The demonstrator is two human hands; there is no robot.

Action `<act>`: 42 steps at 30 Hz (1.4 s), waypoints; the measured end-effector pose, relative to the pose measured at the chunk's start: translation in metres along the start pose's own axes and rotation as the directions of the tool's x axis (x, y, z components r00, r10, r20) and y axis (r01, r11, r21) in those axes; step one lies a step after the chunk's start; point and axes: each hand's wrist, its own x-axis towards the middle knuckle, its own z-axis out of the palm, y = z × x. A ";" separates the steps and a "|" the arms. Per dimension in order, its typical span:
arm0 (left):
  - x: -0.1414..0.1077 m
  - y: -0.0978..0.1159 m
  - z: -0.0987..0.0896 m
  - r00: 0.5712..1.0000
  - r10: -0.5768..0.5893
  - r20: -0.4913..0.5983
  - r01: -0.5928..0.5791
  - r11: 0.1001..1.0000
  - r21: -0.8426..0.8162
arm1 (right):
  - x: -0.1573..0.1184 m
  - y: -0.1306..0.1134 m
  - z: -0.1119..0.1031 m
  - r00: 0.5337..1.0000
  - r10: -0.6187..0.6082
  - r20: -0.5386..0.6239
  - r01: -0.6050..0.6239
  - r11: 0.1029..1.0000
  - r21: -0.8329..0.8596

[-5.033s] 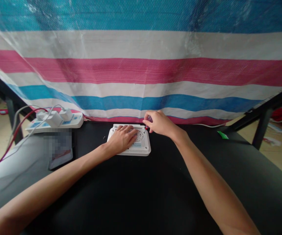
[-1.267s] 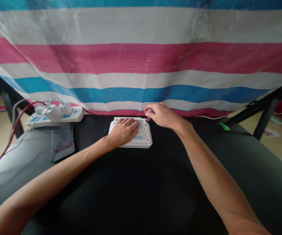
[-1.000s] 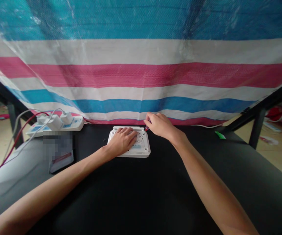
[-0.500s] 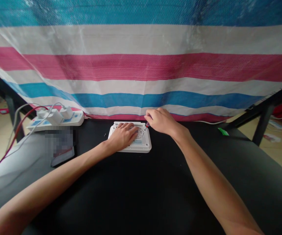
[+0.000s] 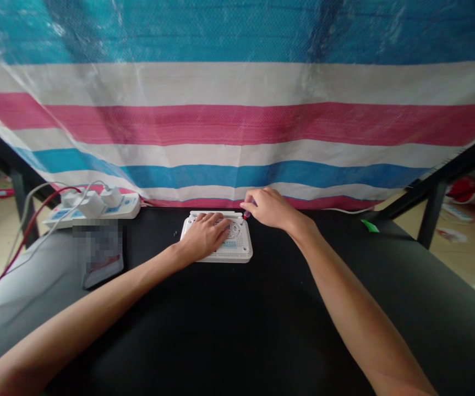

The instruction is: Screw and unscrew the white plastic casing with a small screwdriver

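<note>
- No brand can be read on the white vented device [image 5: 241,254]; a pale blue label [image 5: 230,244] is seen on its upper face, but its print is too small to be read.
- Blue markings are carried by the white power strip [image 5: 129,205]; these are likewise illegible.
- The dark phone-like object [image 5: 104,270] is partly masked by pixelation, and its display cannot be made out.
- Part of the device is covered by the left hand [image 5: 204,235]. Most of the handle of the screwdriver [image 5: 246,214] is hidden by the right hand [image 5: 267,208].
- The left hand is laid open, palm down, on the device, with the fingers pointed toward the far edge.
- The screwdriver is gripped between the curled fingers and thumb of the right hand; the wrist is bent inward, and the tip is directed down at the device's far right corner.
- The device is placed flat on the black table [image 5: 237,330], near the striped sheet [image 5: 237,124].
- Small dark pieces [image 5: 175,234], too small to be identified, are located left of the device; a green scrap [image 5: 370,225] is located well to its right.
</note>
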 end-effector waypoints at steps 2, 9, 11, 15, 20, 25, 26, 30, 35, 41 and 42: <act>0.000 0.000 -0.001 1.000 0.004 0.008 -0.004 1.000 -0.011 | 0.000 -0.001 0.000 1.000 0.012 -0.002 -0.012 0.999 -0.030; 0.000 -0.001 0.003 1.000 0.005 0.006 -0.005 1.000 0.000 | -0.001 0.003 -0.002 1.000 0.022 0.022 -0.021 0.998 -0.060; 0.000 -0.001 0.003 1.000 0.000 0.004 0.000 1.000 0.000 | 0.000 0.004 -0.001 0.999 0.020 0.026 -0.019 0.998 -0.067; 0.000 0.001 0.000 1.000 -0.015 0.004 0.015 1.000 -0.008 | 0.000 -0.001 0.001 0.999 0.040 0.004 -0.040 0.994 -0.099; 0.000 0.002 -0.001 1.000 -0.012 -0.007 0.012 1.000 -0.005 | -0.002 -0.003 0.001 0.999 0.043 -0.025 -0.045 0.995 -0.089; 0.000 0.000 0.002 1.000 -0.008 -0.013 0.008 1.000 -0.003 | -0.001 -0.003 0.003 1.000 -0.012 -0.027 0.011 0.998 -0.056; 0.000 0.000 0.002 1.000 -0.006 -0.012 0.006 1.000 -0.001 | -0.001 -0.004 0.003 0.999 -0.013 -0.029 0.011 0.998 -0.060; 0.000 -0.001 0.001 1.000 0.011 0.001 -0.011 1.000 0.000 | -0.001 -0.007 0.003 0.999 0.025 -0.032 -0.028 0.996 -0.082; 0.000 -0.001 0.001 1.000 0.008 0.013 -0.008 1.000 -0.003 | -0.002 -0.005 0.001 1.000 0.022 0.005 -0.022 0.995 -0.100; 0.000 0.000 0.001 1.000 0.004 0.005 -0.004 1.000 0.008 | -0.001 -0.005 -0.001 0.998 0.058 0.004 -0.057 0.989 -0.134; 0.000 0.000 0.001 1.000 0.002 0.005 -0.002 1.000 0.010 | -0.002 -0.005 -0.002 0.998 0.068 0.007 -0.067 0.990 -0.126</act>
